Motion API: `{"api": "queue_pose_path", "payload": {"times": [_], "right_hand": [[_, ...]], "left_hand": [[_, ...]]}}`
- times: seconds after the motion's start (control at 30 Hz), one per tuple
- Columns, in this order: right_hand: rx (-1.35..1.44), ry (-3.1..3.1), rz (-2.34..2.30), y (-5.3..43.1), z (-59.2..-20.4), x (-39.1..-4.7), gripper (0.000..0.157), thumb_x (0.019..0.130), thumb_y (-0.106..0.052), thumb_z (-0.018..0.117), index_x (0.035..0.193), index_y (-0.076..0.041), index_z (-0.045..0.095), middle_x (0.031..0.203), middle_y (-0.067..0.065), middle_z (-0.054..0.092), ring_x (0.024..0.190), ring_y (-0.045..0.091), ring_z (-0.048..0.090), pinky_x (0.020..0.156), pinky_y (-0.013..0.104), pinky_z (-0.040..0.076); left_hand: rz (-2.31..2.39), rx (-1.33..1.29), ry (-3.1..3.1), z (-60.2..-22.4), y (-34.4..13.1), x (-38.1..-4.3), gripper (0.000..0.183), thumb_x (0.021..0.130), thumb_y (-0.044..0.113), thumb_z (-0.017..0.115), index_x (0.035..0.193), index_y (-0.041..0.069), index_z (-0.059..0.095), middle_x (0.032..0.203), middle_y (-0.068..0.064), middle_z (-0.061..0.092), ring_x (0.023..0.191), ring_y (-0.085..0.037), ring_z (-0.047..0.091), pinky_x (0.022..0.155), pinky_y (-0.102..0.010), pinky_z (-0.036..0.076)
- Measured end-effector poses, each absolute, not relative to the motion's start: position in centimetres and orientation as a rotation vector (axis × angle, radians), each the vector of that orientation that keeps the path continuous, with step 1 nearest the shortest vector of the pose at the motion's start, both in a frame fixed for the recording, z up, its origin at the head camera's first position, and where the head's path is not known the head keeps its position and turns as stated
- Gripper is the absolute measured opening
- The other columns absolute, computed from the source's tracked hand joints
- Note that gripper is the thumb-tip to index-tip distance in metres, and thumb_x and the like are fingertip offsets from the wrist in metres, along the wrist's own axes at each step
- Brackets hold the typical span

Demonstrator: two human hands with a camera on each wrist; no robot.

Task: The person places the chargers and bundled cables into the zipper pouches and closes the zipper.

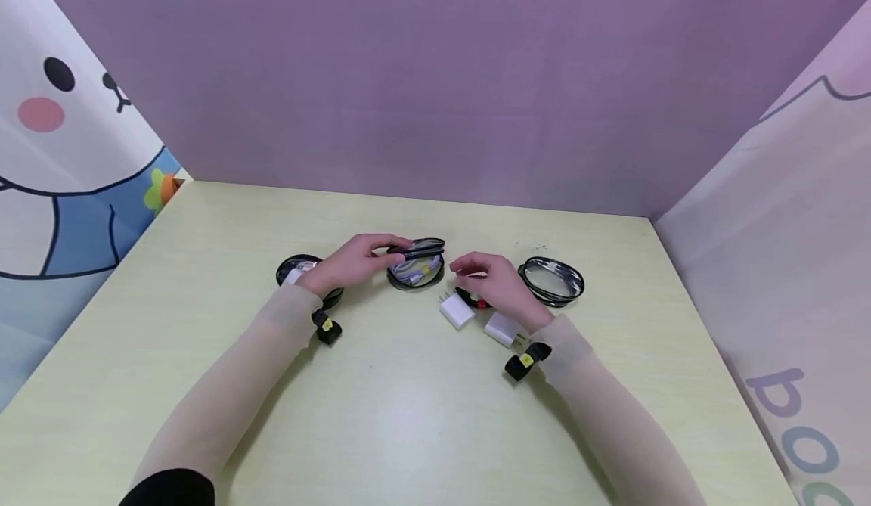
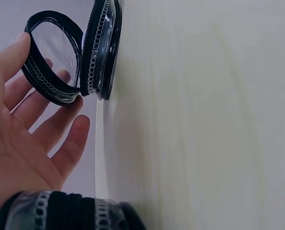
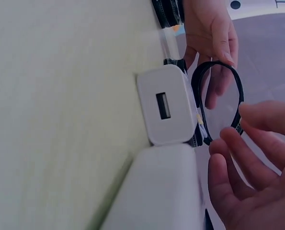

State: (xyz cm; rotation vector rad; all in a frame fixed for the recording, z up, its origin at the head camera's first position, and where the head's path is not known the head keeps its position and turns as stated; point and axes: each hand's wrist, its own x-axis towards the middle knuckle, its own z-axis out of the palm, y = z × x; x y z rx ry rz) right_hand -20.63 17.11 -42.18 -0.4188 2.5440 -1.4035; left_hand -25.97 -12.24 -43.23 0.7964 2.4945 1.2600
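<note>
In the head view, the raised lid (image 1: 430,247) of a clear round pouch (image 1: 411,287) is pinched by the left hand (image 1: 357,262) between thumb and fingers. The pouch is set near the middle of the tabletop (image 1: 401,408), with a shallow strip between it and the far edge, where a purple backdrop (image 1: 435,82) is raised. The right hand (image 1: 497,283) is held half open, fingers loosely bent, just beside the pouch. Its near side is crowded by a white charger (image 1: 457,311) and a second white charger (image 1: 502,329); a dark item with red (image 1: 482,304) is partly covered by it. The right side is bounded by another pouch (image 1: 553,279), the left by a third pouch (image 1: 286,265), partly hidden under the left wrist. The widest room is offered between the forearms, toward the near side.

In the left wrist view, the black rim of the lid is held tilted away from the pouch body, and the tabletop's edge is seen beside the fingers.

In the right wrist view, the two chargers are seen close together. The lid is overlapped by the right fingers; whether it is touched cannot be told.
</note>
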Motion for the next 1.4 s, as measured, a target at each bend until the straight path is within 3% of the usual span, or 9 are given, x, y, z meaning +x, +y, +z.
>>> {"api": "queue_pose_path", "payload": {"times": [0.3,0.67,0.97,1.23,1.4], "right_hand": [[-0.595,2.457,-1.397,18.6,-42.7,-19.4,0.032,0.09,-0.007,0.072,0.123,-0.007,0.069,0.122,0.008,0.068,0.107,0.022,0.066,0.088,0.031,0.053],[-0.603,2.393,-1.269,19.1,-42.7,-18.9,0.045,0.086,-0.007,0.078,0.129,-0.016,0.068,0.135,0.001,0.061,0.114,0.025,0.063,0.096,0.042,0.05],[-0.644,2.411,-1.188,19.4,-42.8,-19.1,0.055,0.081,-0.005,0.082,0.13,-0.024,0.067,0.136,0.003,0.06,0.112,0.024,0.062,0.092,0.043,0.05],[-0.677,2.46,-1.119,19.1,-42.8,-18.9,0.054,0.079,-0.006,0.083,0.127,-0.027,0.069,0.11,-0.001,0.067,0.088,0.018,0.06,0.076,0.036,0.051],[-0.719,2.5,-1.105,18.8,-42.7,-18.9,0.048,0.08,-0.009,0.083,0.123,-0.024,0.07,0.119,-0.007,0.066,0.088,0.017,0.059,0.077,0.034,0.05]], "left_hand": [[1.269,0.813,2.484,-43.2,-12.2,-26.0,0.039,0.1,0.035,0.061,0.135,0.018,0.063,0.144,-0.003,0.054,0.124,-0.022,0.055,0.097,-0.042,0.049],[1.275,0.817,2.475,-43.4,-12.2,-26.0,0.039,0.099,0.035,0.062,0.135,0.017,0.063,0.143,-0.002,0.055,0.125,-0.021,0.054,0.097,-0.042,0.049],[1.273,0.794,2.476,-43.1,-12.2,-26.0,0.039,0.099,0.034,0.062,0.135,0.018,0.063,0.143,-0.002,0.054,0.124,-0.021,0.055,0.098,-0.042,0.048],[1.287,0.786,2.458,-43.2,-12.2,-26.0,0.039,0.099,0.034,0.063,0.135,0.019,0.063,0.144,-0.003,0.053,0.12,-0.022,0.057,0.096,-0.043,0.05],[1.287,0.787,2.459,-43.2,-12.2,-26.1,0.039,0.099,0.036,0.062,0.135,0.021,0.063,0.144,-0.002,0.053,0.123,-0.022,0.056,0.097,-0.042,0.049]]}}
